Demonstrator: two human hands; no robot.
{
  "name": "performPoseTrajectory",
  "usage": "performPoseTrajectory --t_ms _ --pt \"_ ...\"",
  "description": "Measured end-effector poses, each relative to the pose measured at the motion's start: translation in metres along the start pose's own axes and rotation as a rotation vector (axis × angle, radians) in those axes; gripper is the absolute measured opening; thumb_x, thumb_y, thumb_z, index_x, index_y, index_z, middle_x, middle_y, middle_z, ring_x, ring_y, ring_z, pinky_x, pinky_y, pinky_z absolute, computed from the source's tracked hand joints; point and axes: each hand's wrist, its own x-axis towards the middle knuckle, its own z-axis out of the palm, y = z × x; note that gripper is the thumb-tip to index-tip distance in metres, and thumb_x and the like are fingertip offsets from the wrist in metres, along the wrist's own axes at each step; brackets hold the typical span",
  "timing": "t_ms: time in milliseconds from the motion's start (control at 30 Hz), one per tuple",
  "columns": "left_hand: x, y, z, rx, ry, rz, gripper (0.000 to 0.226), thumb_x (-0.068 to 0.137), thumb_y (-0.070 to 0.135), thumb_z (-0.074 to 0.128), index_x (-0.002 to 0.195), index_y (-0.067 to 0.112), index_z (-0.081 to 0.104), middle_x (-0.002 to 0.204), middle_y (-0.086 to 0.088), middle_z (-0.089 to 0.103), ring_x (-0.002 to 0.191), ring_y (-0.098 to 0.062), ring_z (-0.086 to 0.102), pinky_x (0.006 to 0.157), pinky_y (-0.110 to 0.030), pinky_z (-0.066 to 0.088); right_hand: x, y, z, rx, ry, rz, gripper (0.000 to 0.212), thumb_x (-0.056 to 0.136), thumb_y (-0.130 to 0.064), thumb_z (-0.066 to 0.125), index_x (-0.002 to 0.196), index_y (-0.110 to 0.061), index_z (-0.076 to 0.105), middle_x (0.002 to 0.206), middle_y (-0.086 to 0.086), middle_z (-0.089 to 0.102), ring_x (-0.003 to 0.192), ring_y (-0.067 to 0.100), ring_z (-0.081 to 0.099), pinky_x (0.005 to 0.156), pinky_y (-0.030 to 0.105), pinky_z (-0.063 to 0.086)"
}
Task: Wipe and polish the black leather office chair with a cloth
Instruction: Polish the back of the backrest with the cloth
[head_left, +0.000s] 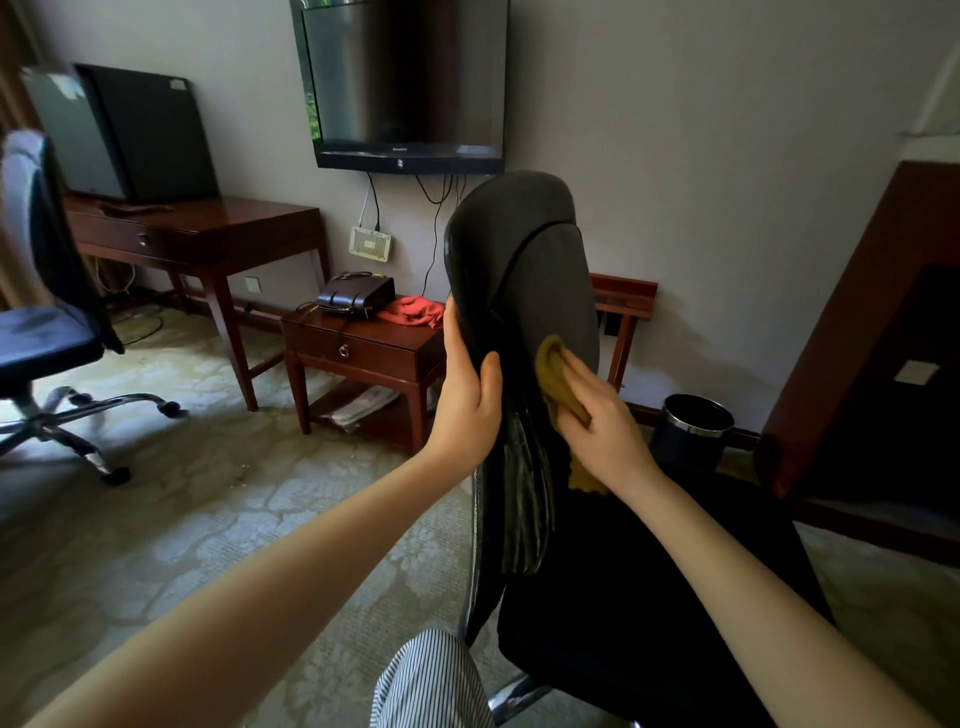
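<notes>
**Both hands on the chair back**

Head view: the black chair (524, 291) stands right in front of the person, its tall backrest seen almost edge-on, the seat dark and low at the right. The left hand (470, 400) grips the backrest's side edge — thumb laid on the near face, fingers wrapped round behind and out of sight, so it is closed on the chair. The right hand (602, 421) presses a mustard-yellow cloth (556, 374) flat against the backrest's face; its fingers are curled over the bunched cloth, holding it, and a loose end of the cloth hangs below the wrist.

Behind the chair a low wooden side table (363, 348) carries a dark bag (356, 293) and a red rag (413, 312) just beside it. A TV (408, 83) is on the wall above. A black bin (693, 431) sits on the carpet near the wall, right of the chair. At far left stands a blue chair (47, 332) beside a desk (208, 234). Striped fabric (431, 680) shows at the bottom edge — the person's clothing.
</notes>
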Motion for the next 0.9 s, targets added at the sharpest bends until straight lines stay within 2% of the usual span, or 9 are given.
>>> performPoseTrajectory --t_ms 133,233,400,467,567,633,700,767,900 --pt "0.0 -0.001 0.0 0.018 0.021 0.01 0.062 0.1 0.013 0.033 0.137 0.042 -0.008 0.155 -0.001 0.015 0.141 -0.012 0.022 0.114 -0.033 0.026 0.006 0.002 0.022 -0.08 0.019 -0.021 0.069 0.086 0.009 0.05 0.14 -0.023 0.023 0.143 -0.013 0.023 0.131 0.011 0.02 0.11 0.022 0.013" --pt "0.002 -0.002 -0.001 0.016 0.029 0.015 0.061 0.101 0.012 0.032 0.136 0.041 -0.008 0.155 0.001 0.014 0.141 -0.011 0.021 0.112 -0.026 0.025 -0.012 0.013 0.033 -0.096 0.053 -0.03 0.066 0.084 0.009 0.051 0.141 -0.016 0.028 0.142 -0.011 0.026 0.131 0.009 0.018 0.11 0.014 0.007" --pt "0.004 -0.009 0.001 0.028 0.044 -0.008 0.062 0.101 0.013 0.032 0.145 0.03 -0.009 0.155 0.001 0.012 0.14 -0.008 0.018 0.107 -0.012 0.022 -0.067 0.052 0.049 -0.222 -0.038 0.056 0.063 0.083 0.009 0.055 0.134 -0.014 0.026 0.139 -0.006 0.028 0.134 0.028 0.028 0.111 0.03 0.004" --pt "0.006 -0.01 0.001 0.036 0.045 -0.019 0.062 0.101 0.013 0.032 0.147 0.023 -0.008 0.155 0.002 0.011 0.139 -0.006 0.017 0.106 -0.006 0.02 -0.08 0.063 0.049 -0.256 -0.13 0.084 0.064 0.084 0.008 0.056 0.135 -0.013 0.023 0.139 -0.008 0.024 0.136 0.032 0.03 0.11 0.022 0.001" --pt "0.007 -0.009 0.0 0.02 0.032 -0.028 0.062 0.101 0.013 0.032 0.148 0.023 -0.007 0.155 0.002 0.013 0.14 -0.007 0.018 0.111 -0.016 0.021 -0.079 0.066 0.035 -0.233 -0.219 0.133 0.06 0.089 0.004 0.051 0.139 -0.017 0.025 0.14 -0.015 0.018 0.14 0.022 0.022 0.103 0.004 -0.005" --pt "0.007 -0.008 0.0 0.015 0.022 -0.035 0.062 0.101 0.013 0.032 0.147 0.024 -0.007 0.155 0.002 0.013 0.14 -0.007 0.019 0.11 -0.016 0.021 -0.067 0.056 0.025 -0.115 -0.179 0.201 0.06 0.09 0.005 0.048 0.139 -0.023 0.029 0.141 -0.019 0.022 0.14 0.016 0.02 0.109 0.009 0.001" --pt "0.006 -0.007 0.0 0.016 0.022 -0.039 0.062 0.101 0.012 0.032 0.147 0.024 -0.008 0.155 0.002 0.013 0.14 -0.006 0.018 0.107 -0.007 0.02 -0.045 0.04 0.015 0.036 -0.052 0.28 0.063 0.09 0.005 0.047 0.14 -0.027 0.026 0.139 -0.019 0.023 0.138 0.011 0.021 0.115 0.025 0.012" --pt "0.006 -0.007 0.0 0.018 0.025 -0.04 0.062 0.101 0.012 0.032 0.148 0.022 -0.008 0.155 0.001 0.013 0.14 -0.006 0.017 0.106 -0.004 0.019 -0.019 0.025 0.009 0.103 0.025 0.275 0.063 0.091 0.005 0.045 0.144 -0.023 0.025 0.137 -0.019 0.023 0.133 0.003 0.021 0.113 0.027 0.016" --pt "0.006 -0.008 0.0 0.01 0.026 -0.049 0.062 0.101 0.013 0.032 0.147 0.024 -0.008 0.155 -0.002 0.014 0.141 -0.011 0.019 0.114 -0.025 0.021 0.004 0.018 0.025 0.076 -0.057 0.208 0.069 0.089 0.006 0.045 0.148 -0.021 0.02 0.149 -0.008 0.026 0.137 0.01 0.021 0.112 0.028 0.015"
